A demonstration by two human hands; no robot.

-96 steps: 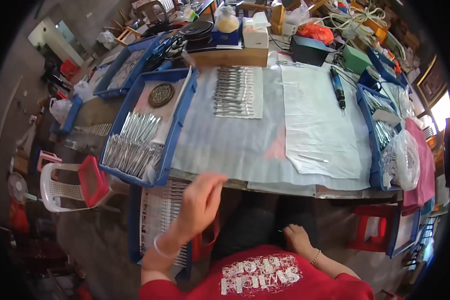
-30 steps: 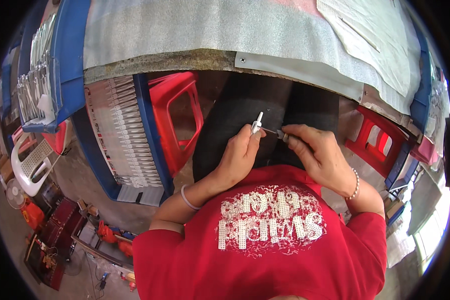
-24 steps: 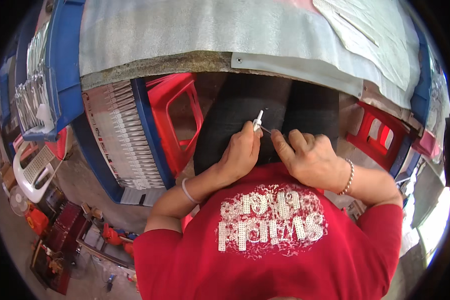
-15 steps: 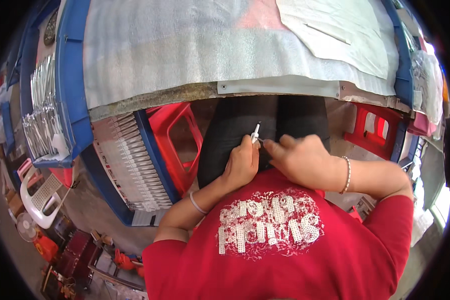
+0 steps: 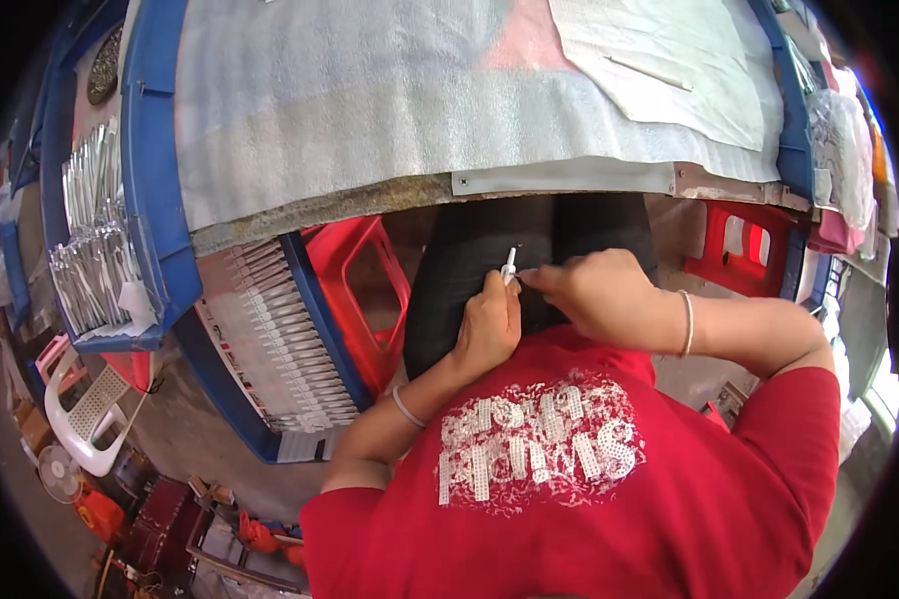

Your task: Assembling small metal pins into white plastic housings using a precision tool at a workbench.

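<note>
In the head view, the left hand (image 5: 490,319) has come down from near the table edge since the first frame, and the right hand (image 5: 609,292) has lifted and come across to meet it. Both are now near the middle of the frame, over the black trousers (image 5: 445,285).

The left thumb and fingers are pinched on a small white piece (image 5: 509,266), with its thin end sticking up. The right fingers are curled and squeezed on a thin dark stick (image 5: 524,274). Only a little of it shows, right beside the white piece; I cannot tell if they touch.

At the upper right, a thin rod (image 5: 649,72) lies on a white cloth (image 5: 704,105). A blue tray (image 5: 160,190) of shiny sticks (image 5: 95,185) is at the upper left. Below it, left of the middle, another blue tray (image 5: 225,414) holds rows of silver sticks (image 5: 295,344), next to a red stool (image 5: 342,265).
</note>
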